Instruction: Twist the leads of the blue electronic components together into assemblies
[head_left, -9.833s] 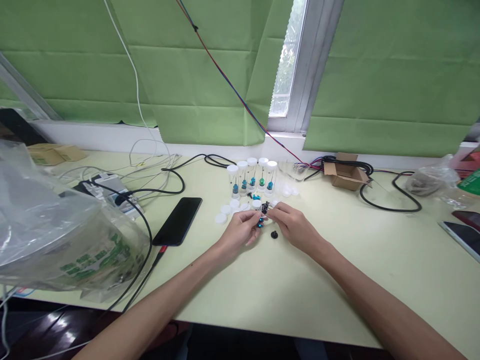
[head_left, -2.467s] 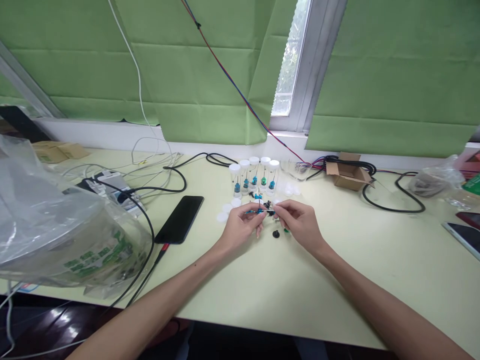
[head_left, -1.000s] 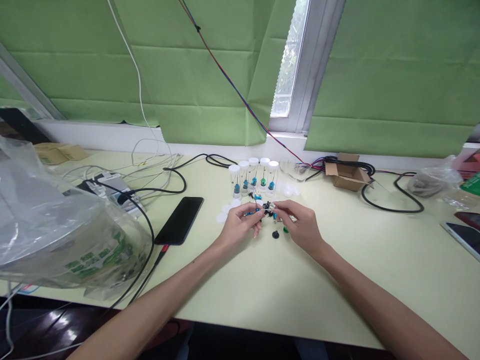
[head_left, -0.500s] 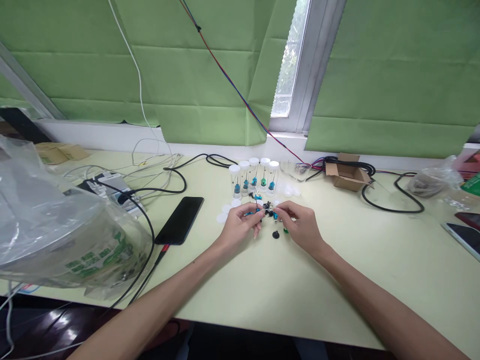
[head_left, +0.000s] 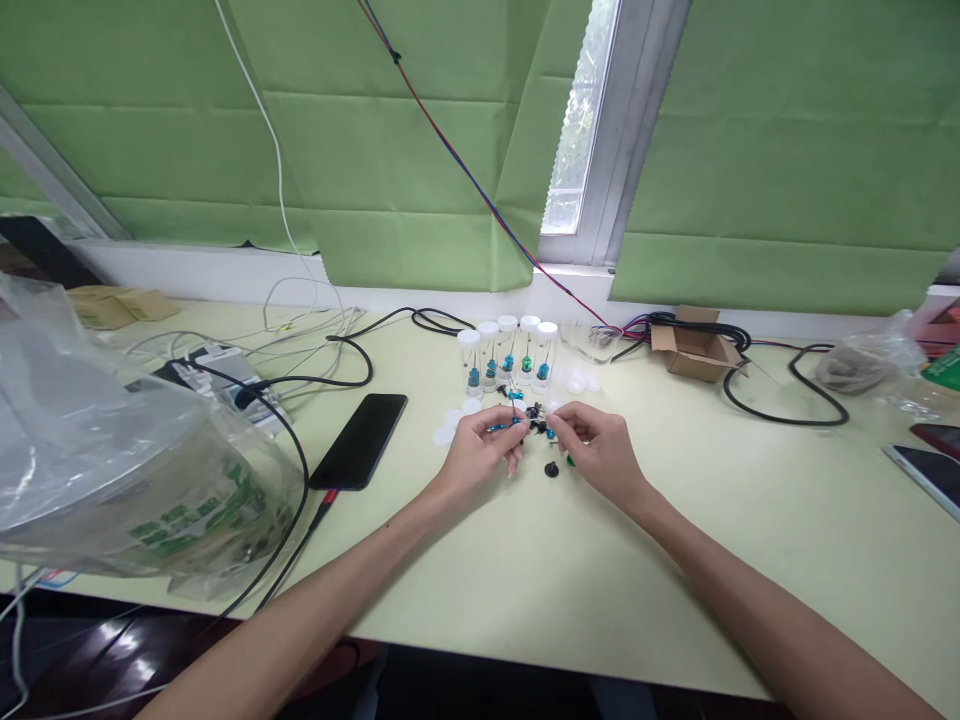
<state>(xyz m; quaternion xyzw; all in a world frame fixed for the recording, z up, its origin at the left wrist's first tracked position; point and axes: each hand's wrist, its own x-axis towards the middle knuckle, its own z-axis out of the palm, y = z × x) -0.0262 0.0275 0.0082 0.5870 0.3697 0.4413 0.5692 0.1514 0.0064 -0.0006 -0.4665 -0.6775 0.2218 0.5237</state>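
My left hand (head_left: 487,440) pinches a small blue part with thin dark leads (head_left: 516,421) between thumb and fingertips. Opposite it, my right hand (head_left: 600,445) has thumb and forefinger pressed together at a thin pale piece too small to name. The fingertips of both hands are close together, a short gap apart. Under and between them lie loose small black parts (head_left: 535,414) and blue ones (head_left: 516,395), partly hidden. A round black piece (head_left: 552,469) rests on the table nearer to me. Behind stand several clear tubes with white caps (head_left: 507,345), each holding a blue or green part with leads.
Left of my hands lies a black phone (head_left: 360,440) with a cable plugged in. A large plastic bag (head_left: 142,460) fills the left side. An open cardboard box (head_left: 694,352) and black cable (head_left: 787,422) are at the back right. White discs (head_left: 450,425) lie beside my left hand.
Almost nothing differs. Both hands stay at the same spot with the same pinch, and only tiny fingertip shifts show.
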